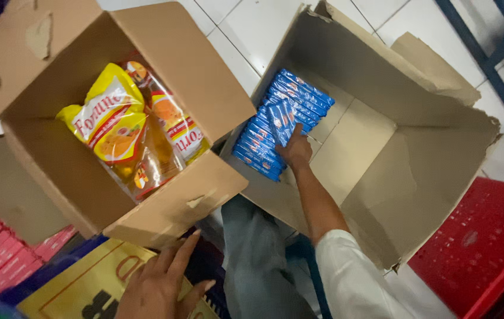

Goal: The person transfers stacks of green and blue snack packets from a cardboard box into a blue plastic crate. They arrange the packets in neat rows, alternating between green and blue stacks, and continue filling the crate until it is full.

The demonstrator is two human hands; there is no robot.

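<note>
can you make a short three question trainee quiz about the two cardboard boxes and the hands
1. True or false: the right hand rests on the row of blue flat packets in the large open cardboard box.
2. What fills the smaller brown cardboard box? A) red cans B) yellow plastic pouches C) bottles
3. The left hand lies on a flat ____ carton.

Key: 1 true; 2 B; 3 yellow

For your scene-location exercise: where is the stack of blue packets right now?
In the head view, the blue packets stand against the left wall of the right-hand cardboard box, under the right hand.
</note>
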